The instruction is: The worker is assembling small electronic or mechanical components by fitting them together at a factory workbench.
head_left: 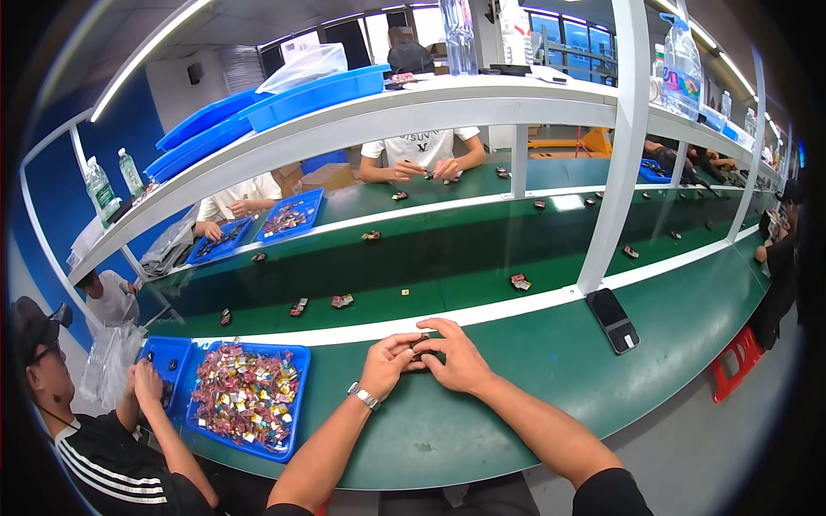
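Observation:
My left hand [386, 366], with a metal watch on its wrist, and my right hand [458, 359] meet over the green work surface near its raised white edge. Between their fingertips they pinch a small dark part [420, 347], mostly covered by the fingers, so its kind cannot be made out. To the left of my left forearm stands a blue tray [300, 404] heaped with small pink, yellow and silver wired pieces [245, 391]. A black phone [613, 320] lies to the right of my right hand.
Beyond the white edge, a green conveyor belt [465, 301] carries several small assemblies [342, 301]. A white post [615, 163] rises beside the phone to an overhead shelf [482, 90]. At my left, a co-worker [112, 439] handles parts over another blue tray [168, 353]. Others work across the belt.

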Tool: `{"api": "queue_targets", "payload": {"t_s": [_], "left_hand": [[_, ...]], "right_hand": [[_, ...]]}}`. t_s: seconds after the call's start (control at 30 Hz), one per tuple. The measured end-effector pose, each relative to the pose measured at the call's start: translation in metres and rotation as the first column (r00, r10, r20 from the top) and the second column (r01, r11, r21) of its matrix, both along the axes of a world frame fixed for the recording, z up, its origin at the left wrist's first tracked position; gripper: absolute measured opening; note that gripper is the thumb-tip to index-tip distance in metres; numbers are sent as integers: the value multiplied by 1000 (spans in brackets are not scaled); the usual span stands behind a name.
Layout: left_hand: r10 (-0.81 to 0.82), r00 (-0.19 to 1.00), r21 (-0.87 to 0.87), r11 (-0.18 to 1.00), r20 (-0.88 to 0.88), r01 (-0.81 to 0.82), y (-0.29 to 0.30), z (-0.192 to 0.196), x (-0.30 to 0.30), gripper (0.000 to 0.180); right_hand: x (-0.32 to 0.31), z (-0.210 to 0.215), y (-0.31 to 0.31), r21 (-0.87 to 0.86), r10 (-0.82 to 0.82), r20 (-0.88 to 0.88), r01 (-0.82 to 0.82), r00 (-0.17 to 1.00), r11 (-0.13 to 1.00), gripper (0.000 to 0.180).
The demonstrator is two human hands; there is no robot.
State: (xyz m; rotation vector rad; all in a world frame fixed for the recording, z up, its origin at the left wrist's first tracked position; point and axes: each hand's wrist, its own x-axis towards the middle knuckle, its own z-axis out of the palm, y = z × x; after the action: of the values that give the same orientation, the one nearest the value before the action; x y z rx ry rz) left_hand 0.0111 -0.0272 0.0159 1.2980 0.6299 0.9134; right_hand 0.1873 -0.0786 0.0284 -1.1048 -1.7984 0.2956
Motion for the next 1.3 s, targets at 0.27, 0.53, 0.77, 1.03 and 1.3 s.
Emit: {"api": "queue_targets", "payload": {"t_s": [0.27, 0.53, 0.77, 1.03, 1.3], "left_hand": [[-27, 999, -53, 998, -38, 25, -2, 6, 2, 30], [-57, 997, -109, 993, -42, 52, 2, 3, 0, 31], [-76, 995, -102, 992, -56, 70, 2, 4, -3, 31], [-87, 995, -96, 992, -51, 82, 2, 4, -1, 31], [-91, 993, -102, 991, -73, 84, 2, 3, -2, 31]], "right_hand": [[13, 8, 1, 144, -61, 183, 34, 981, 989, 18], [9, 12, 2, 201, -61, 298, 0, 953, 979, 18], [12, 12, 6, 222, -33, 328, -43, 944, 974, 22], [17, 13, 6, 209, 28, 246, -82, 969, 975, 28], [16, 14, 3, 245, -40, 315, -40, 948, 969, 29]]}}
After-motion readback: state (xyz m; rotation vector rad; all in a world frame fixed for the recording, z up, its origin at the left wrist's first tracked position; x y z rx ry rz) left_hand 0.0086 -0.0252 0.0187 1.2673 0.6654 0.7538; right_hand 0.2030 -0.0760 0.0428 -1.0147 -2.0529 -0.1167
